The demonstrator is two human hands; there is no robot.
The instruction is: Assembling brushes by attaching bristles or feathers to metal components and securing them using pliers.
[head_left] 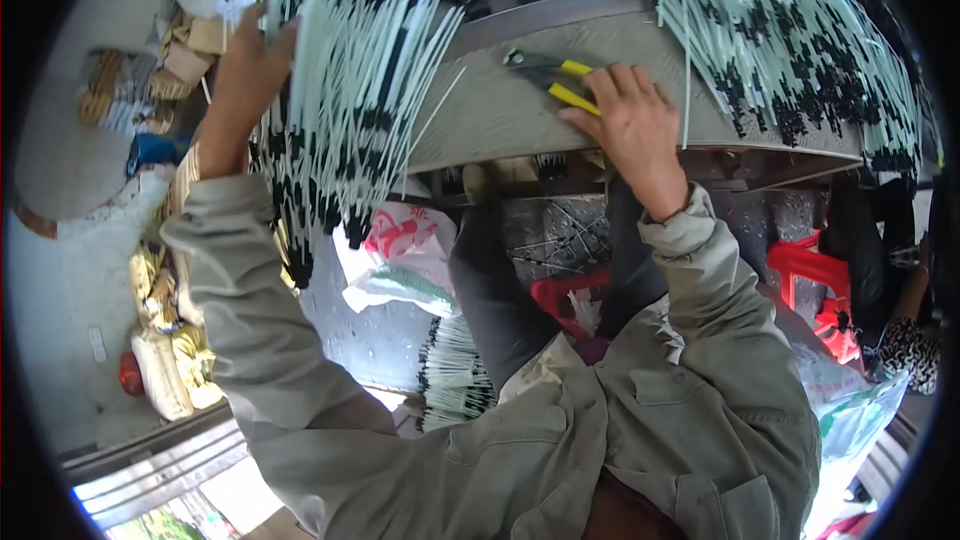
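Observation:
My right hand (642, 130) lies over the handle ends of a pair of cutting pliers (572, 98) on the grey tabletop. The thumb is at the lower yellow handle and the fingers at the upper one; the dark jaws point left. At the far left my left hand (243, 70) is raised at the edge of a thick bundle of long, pale green-white sticks with black ends (345, 90). Its thumb and index finger stand apart, slightly blurred, and no stick shows clearly between them. The bundle hangs over the table's near edge.
Another big heap of the same sticks (790, 40) covers the table's right side. Below are a white-and-red plastic bag (400, 250), more bundled sticks (455, 370) and a red plastic stool (800, 265). Wrapped yellow packages (185, 360) lie left. Another person (905, 325) sits at the right edge.

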